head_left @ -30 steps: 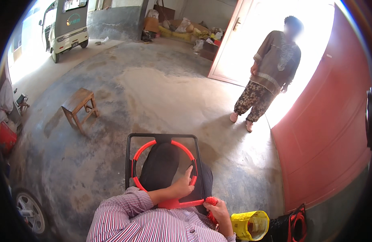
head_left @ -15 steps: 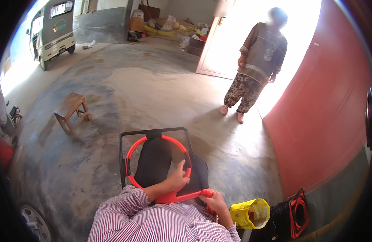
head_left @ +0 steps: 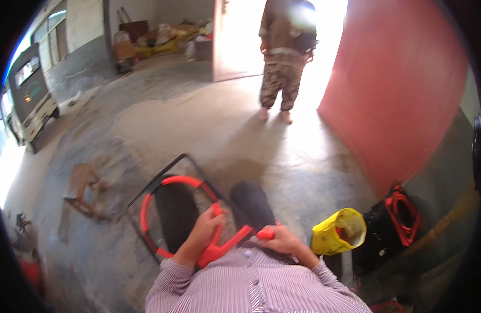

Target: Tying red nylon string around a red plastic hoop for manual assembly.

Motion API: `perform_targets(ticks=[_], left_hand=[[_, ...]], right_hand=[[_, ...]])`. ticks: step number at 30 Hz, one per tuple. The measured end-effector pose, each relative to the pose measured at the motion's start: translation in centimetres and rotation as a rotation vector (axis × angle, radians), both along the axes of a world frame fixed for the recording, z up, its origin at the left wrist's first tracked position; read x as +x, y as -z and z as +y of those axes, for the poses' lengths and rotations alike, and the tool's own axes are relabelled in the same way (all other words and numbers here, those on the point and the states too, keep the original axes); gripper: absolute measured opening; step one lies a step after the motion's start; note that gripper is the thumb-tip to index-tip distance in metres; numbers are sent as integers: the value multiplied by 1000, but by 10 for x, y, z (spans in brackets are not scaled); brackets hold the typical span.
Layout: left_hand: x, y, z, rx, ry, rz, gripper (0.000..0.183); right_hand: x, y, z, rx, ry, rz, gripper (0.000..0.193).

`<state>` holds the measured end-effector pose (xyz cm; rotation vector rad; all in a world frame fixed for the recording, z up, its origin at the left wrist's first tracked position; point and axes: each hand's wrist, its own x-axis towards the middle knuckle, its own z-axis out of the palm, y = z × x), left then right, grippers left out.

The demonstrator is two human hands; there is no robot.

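A black rectangular frame (head_left: 173,161) with a red-wrapped ring (head_left: 145,208) inside it rests tilted across my thighs. My left hand (head_left: 205,229) is closed around the ring's right side. Below that hand a wide red band (head_left: 227,246) slants up to the right from the ring, towards my right hand. In the closed fingers of my right hand (head_left: 283,241) is a small red bundle (head_left: 266,233), its exact kind unclear. Whether the band's tip joins this bundle cannot be made out.
On my right stands a yellow container (head_left: 326,237), beside black frames with red rings (head_left: 405,219). A wooden stool (head_left: 86,190) is at left. Ahead, a person (head_left: 287,57) stands by the bright doorway and the red panel (head_left: 392,88). A three-wheeled vehicle (head_left: 34,99) is far left.
The frame has tilted on my lap. My left hand has gone from extended fingers to gripping the ring. My right hand has moved rightward with the red bundle. The whole view has turned.
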<state>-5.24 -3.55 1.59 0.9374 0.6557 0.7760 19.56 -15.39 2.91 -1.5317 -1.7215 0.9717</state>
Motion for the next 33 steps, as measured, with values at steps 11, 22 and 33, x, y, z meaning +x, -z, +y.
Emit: perform_targets(ticks=[11, 22, 33], left_hand=[[-11, 3, -5, 0, -49, -95, 14], [1, -9, -4, 93, -113, 56, 20], [19, -17, 30, 17, -218, -80, 12]], right_hand=[[11, -42, -23, -58, 250, 611, 17], [16, -24, -31, -73, 250, 619, 14], [-26, -65, -27, 219, 78, 130, 19]])
